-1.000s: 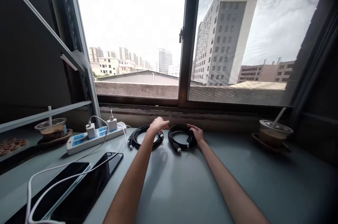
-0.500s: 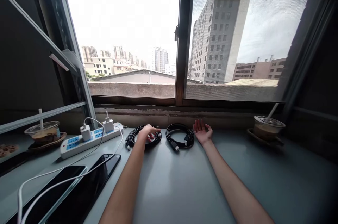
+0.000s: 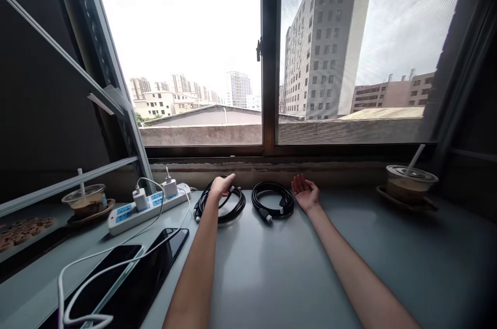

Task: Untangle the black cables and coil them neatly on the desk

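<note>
Two coiled black cables lie side by side on the grey table. My left hand (image 3: 221, 187) is closed over the back of the left coiled cable (image 3: 235, 211), with its thumb pointing right; the other fingers are largely hidden behind the hand. Part of that coil rises toward the hand, and a connector shows near the thumb. The right coiled cable (image 3: 289, 206) rests flat, its dark plug ends at the front and right of the ring. Just to its right, my right hand (image 3: 308, 195) lies palm up with fingers loosely spread, holding nothing.
A white power strip (image 3: 149, 209) with two chargers sits left of the coils. White cords run over dark tablet-like devices (image 3: 155, 262) at front left. Lidded drink cups stand at far left (image 3: 84, 204) and right (image 3: 409, 184). A window (image 3: 267, 60) is behind.
My left hand's fingers have gone from loosely spread to closed on the left cable, part of which is now raised. My right hand stays beside the other coil. The view has shifted slightly left.
</note>
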`<state>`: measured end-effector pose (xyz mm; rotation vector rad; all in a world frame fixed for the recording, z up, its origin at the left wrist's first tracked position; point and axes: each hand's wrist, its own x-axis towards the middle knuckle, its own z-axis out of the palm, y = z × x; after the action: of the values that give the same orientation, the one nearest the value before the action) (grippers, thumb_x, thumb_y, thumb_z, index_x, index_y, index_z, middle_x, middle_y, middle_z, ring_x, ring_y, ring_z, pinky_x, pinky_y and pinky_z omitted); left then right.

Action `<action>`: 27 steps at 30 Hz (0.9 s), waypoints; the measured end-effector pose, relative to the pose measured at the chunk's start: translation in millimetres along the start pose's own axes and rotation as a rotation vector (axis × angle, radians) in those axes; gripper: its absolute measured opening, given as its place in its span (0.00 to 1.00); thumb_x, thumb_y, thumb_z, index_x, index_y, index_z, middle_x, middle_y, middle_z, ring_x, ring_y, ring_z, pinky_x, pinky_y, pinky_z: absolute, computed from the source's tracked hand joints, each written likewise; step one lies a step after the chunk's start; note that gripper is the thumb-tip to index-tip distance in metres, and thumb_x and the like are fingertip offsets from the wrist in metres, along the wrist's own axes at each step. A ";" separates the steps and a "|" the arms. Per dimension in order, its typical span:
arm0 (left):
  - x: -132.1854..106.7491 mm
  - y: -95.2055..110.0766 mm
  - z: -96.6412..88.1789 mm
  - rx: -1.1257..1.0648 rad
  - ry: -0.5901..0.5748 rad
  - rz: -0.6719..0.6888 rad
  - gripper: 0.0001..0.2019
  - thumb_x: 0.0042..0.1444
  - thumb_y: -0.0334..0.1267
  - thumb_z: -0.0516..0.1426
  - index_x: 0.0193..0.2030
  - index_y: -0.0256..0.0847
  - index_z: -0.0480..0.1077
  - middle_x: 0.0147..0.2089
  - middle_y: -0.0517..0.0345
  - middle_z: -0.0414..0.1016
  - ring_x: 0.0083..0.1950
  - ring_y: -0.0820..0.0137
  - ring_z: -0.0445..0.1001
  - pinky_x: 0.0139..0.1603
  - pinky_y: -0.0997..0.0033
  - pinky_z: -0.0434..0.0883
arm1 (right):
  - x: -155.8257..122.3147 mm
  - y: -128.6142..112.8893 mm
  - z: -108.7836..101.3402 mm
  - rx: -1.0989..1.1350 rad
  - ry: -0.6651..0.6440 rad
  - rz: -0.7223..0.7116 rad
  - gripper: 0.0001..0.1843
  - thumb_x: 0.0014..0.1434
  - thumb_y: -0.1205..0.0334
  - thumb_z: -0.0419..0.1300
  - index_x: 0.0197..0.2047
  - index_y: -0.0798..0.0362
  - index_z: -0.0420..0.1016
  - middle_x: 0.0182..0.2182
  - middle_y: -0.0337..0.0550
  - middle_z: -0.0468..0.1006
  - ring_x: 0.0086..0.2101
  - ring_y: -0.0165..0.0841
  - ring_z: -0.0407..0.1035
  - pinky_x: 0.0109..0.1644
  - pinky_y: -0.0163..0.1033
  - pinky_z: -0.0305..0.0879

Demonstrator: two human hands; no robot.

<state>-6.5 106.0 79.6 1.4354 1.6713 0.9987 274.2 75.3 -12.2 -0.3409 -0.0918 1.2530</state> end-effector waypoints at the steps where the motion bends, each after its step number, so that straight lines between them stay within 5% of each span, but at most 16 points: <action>1: -1.4 6.2 -6.8 -0.063 0.020 0.012 0.11 0.45 0.44 0.56 0.23 0.37 0.65 0.18 0.58 0.68 0.21 0.69 0.71 0.24 0.73 0.68 | 0.6 0.2 0.0 -0.008 0.004 -0.001 0.15 0.51 0.69 0.49 0.38 0.51 0.72 0.32 0.38 0.78 0.35 0.28 0.74 0.39 0.34 0.73; 7: -27.1 54.9 -43.7 -0.453 0.085 0.153 0.09 0.49 0.42 0.51 0.24 0.40 0.60 0.19 0.65 0.62 0.19 0.78 0.65 0.21 0.80 0.64 | 4.3 5.4 2.0 -0.102 0.013 0.000 0.14 0.51 0.72 0.49 0.36 0.54 0.73 0.29 0.41 0.78 0.32 0.29 0.74 0.35 0.33 0.73; 10: -50.2 76.8 -54.9 -0.891 -0.126 0.332 0.12 0.47 0.37 0.53 0.19 0.41 0.52 0.15 0.69 0.53 0.15 0.82 0.56 0.20 0.81 0.62 | 5.9 9.2 3.1 -0.170 0.027 -0.010 0.14 0.51 0.74 0.49 0.35 0.55 0.73 0.26 0.40 0.77 0.29 0.28 0.74 0.30 0.31 0.72; 12: -65.4 87.3 -59.0 -0.900 -0.349 0.319 0.17 0.50 0.40 0.51 0.17 0.41 0.48 0.14 0.68 0.49 0.15 0.82 0.54 0.17 0.81 0.59 | 6.8 11.1 3.5 -0.216 0.038 -0.029 0.14 0.53 0.74 0.48 0.34 0.54 0.73 0.24 0.39 0.77 0.27 0.27 0.73 0.27 0.29 0.70; 14: -77.8 94.6 -59.8 -0.807 -0.450 0.319 0.18 0.52 0.40 0.51 0.16 0.41 0.47 0.13 0.68 0.48 0.15 0.82 0.54 0.16 0.81 0.58 | 7.5 12.4 4.1 -0.271 0.046 -0.056 0.12 0.55 0.73 0.49 0.34 0.55 0.73 0.23 0.37 0.76 0.25 0.26 0.72 0.26 0.29 0.68; 20: -100.0 108.8 -49.1 -0.776 -0.337 0.475 0.17 0.51 0.35 0.50 0.14 0.40 0.51 0.11 0.67 0.51 0.13 0.80 0.56 0.16 0.79 0.59 | 4.6 21.5 9.1 -0.506 0.059 -0.188 0.12 0.62 0.58 0.54 0.37 0.59 0.71 0.28 0.38 0.73 0.26 0.25 0.68 0.30 0.33 0.67; 27: -112.6 114.7 -46.0 -0.841 -0.234 0.574 0.19 0.54 0.37 0.49 0.14 0.40 0.52 0.11 0.67 0.52 0.13 0.82 0.55 0.14 0.81 0.56 | -20.3 37.2 40.5 -0.767 0.076 -0.619 0.08 0.54 0.65 0.57 0.25 0.55 0.72 0.15 0.33 0.65 0.20 0.25 0.59 0.25 0.31 0.56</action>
<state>18.9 -0.6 205.9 1.3558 0.5173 1.5243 223.5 74.4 17.3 -0.9405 -0.5766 0.5446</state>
